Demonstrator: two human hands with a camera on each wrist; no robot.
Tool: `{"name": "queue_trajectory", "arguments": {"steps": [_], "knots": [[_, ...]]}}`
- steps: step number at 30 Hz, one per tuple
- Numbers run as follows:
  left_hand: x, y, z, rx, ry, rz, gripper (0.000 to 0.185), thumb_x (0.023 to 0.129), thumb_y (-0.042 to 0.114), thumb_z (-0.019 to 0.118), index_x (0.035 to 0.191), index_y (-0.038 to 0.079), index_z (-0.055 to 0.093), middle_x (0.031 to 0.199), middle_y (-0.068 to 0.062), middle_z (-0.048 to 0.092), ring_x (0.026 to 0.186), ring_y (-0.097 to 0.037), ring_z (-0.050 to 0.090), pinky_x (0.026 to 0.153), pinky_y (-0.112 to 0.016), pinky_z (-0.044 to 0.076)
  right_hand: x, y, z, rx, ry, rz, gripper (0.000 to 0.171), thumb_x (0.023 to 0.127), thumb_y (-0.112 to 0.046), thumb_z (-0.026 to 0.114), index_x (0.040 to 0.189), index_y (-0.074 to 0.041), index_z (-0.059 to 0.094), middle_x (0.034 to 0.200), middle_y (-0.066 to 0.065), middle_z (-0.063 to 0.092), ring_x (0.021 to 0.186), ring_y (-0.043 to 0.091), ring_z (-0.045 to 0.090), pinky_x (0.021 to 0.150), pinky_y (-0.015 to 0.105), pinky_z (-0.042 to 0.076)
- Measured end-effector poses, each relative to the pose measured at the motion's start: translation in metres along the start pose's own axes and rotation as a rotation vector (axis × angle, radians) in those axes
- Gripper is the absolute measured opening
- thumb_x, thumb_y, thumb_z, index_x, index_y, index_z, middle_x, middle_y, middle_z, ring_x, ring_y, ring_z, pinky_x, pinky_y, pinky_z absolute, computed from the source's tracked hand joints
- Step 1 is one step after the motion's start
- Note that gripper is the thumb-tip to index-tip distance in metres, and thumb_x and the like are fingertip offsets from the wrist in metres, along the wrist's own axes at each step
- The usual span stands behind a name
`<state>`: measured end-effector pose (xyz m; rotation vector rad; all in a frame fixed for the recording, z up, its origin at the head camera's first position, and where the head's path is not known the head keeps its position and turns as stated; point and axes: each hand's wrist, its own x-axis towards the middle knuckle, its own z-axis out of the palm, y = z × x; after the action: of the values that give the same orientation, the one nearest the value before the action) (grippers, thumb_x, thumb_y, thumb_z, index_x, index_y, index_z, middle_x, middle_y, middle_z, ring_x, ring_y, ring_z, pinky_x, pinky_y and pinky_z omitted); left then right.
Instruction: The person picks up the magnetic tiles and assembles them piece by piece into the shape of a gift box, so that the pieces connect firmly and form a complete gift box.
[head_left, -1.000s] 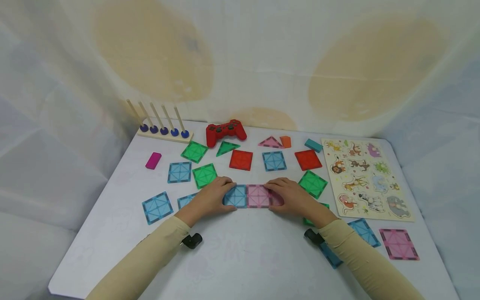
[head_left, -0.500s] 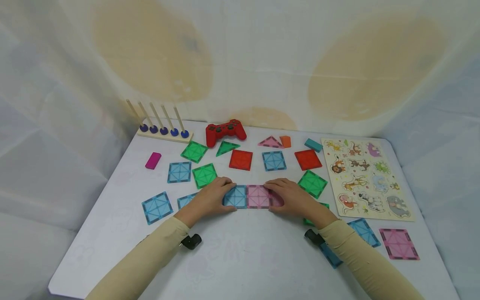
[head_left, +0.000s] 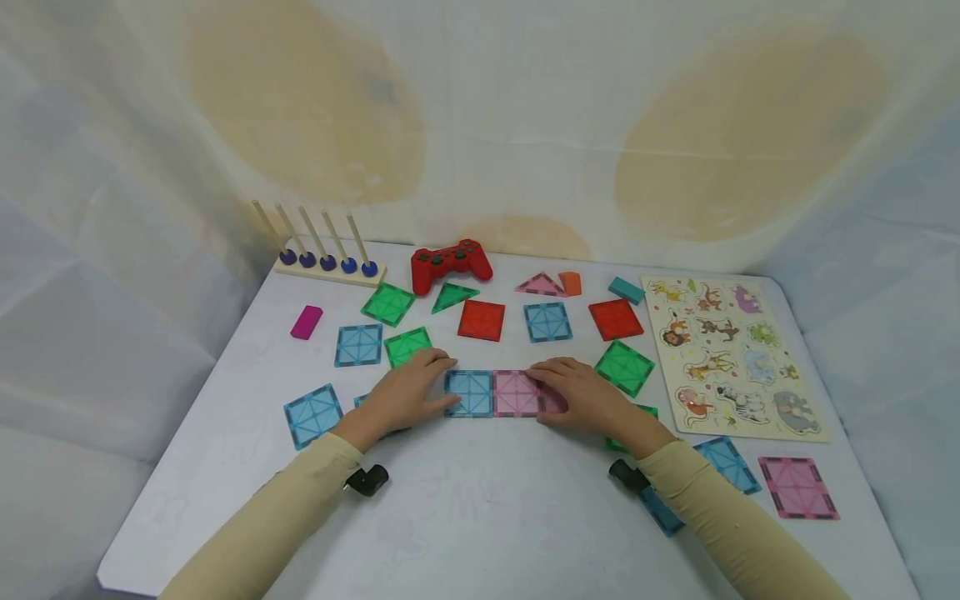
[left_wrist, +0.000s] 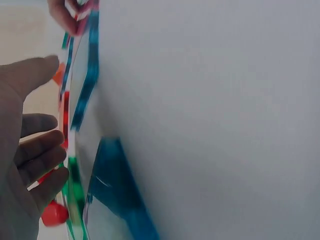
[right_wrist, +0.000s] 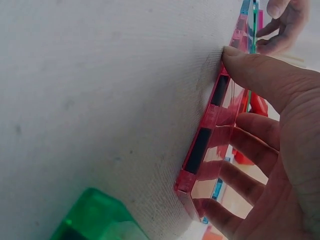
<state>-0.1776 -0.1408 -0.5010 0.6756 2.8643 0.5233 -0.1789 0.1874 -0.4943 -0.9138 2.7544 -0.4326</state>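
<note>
Pink tile point(head_left: 516, 392) and blue tile point(head_left: 469, 392) lie flat, edge to edge, in a row at the middle of the table point(head_left: 480, 517). A second pink tile point(right_wrist: 207, 145) continues the row under the right hand point(head_left: 588, 397). That hand lies flat on it, thumb at the near edge, fingers spread over the top face (right wrist view).

Left hand point(head_left: 401, 394) sits just left of the blue tile, fingers relaxed and loosely spread, holding nothing; fingertips near or touching the tile's left edge, contact not clear. It partly covers a green tile point(head_left: 405, 345) and another blue tile point(left_wrist: 117, 192).

Judgement: step in hand is squaring up the row. To do it well, keep the right palm flat so the pink end does not lift, and press inward from both ends along the row's line, not across it. Light pressure; the tiles will slide on the smooth top. Check that the seams close without a step.

Loose tiles lie toward the far edge; red gamepad point(head_left: 451, 262) near the far edge, animal puzzle point(head_left: 731, 354) by the right edge.
</note>
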Motion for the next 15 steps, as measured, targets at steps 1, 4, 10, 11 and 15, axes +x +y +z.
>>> {"name": "queue_trajectory", "arguments": {"steps": [1,4,10,11,15], "knots": [[0.000,-0.003,-0.001,0.009,0.008,-0.008,0.066,0.094,0.050,0.069,0.148,0.015,0.054,0.148,-0.006,0.050,0.137,-0.024,0.047,0.107,-0.044,0.048,0.000,0.000,0.000,-0.001,0.000,0.000,0.075,0.085,-0.042,0.081,0.150,-0.019,0.051,0.150,0.004,0.051,0.141,0.030,0.041,0.110,0.054,0.043],[0.000,-0.012,-0.004,0.027,0.036,-0.024,0.064,0.095,0.048,0.070,0.147,0.013,0.055,0.146,-0.007,0.051,0.137,-0.025,0.047,0.108,-0.044,0.047,0.000,0.001,0.000,-0.007,0.006,-0.005,0.075,0.085,-0.042,0.081,0.150,-0.018,0.052,0.150,0.004,0.052,0.141,0.030,0.042,0.110,0.054,0.044],[-0.008,-0.027,-0.011,0.014,0.092,-0.014,0.065,0.092,0.045,0.074,0.145,0.010,0.056,0.144,-0.010,0.053,0.134,-0.029,0.048,0.107,-0.047,0.048,0.000,0.004,0.002,-0.019,0.006,-0.011,0.075,0.085,-0.043,0.081,0.150,-0.019,0.052,0.150,0.004,0.052,0.140,0.029,0.042,0.109,0.053,0.045],[-0.010,-0.029,-0.012,0.007,0.096,-0.016,0.067,0.092,0.046,0.074,0.145,0.010,0.055,0.144,-0.011,0.052,0.134,-0.029,0.048,0.106,-0.048,0.048,0.000,0.004,0.003,-0.020,0.005,-0.010,0.075,0.086,-0.044,0.080,0.151,-0.019,0.051,0.150,0.003,0.052,0.141,0.029,0.042,0.109,0.053,0.045],[-0.021,-0.040,-0.017,-0.001,0.075,-0.076,0.078,0.089,0.051,0.076,0.147,0.008,0.049,0.146,-0.014,0.050,0.135,-0.032,0.048,0.106,-0.052,0.048,0.001,0.005,0.003,-0.023,0.010,-0.019,0.074,0.086,-0.044,0.080,0.150,-0.019,0.052,0.150,0.003,0.052,0.141,0.029,0.042,0.110,0.052,0.044]]}}
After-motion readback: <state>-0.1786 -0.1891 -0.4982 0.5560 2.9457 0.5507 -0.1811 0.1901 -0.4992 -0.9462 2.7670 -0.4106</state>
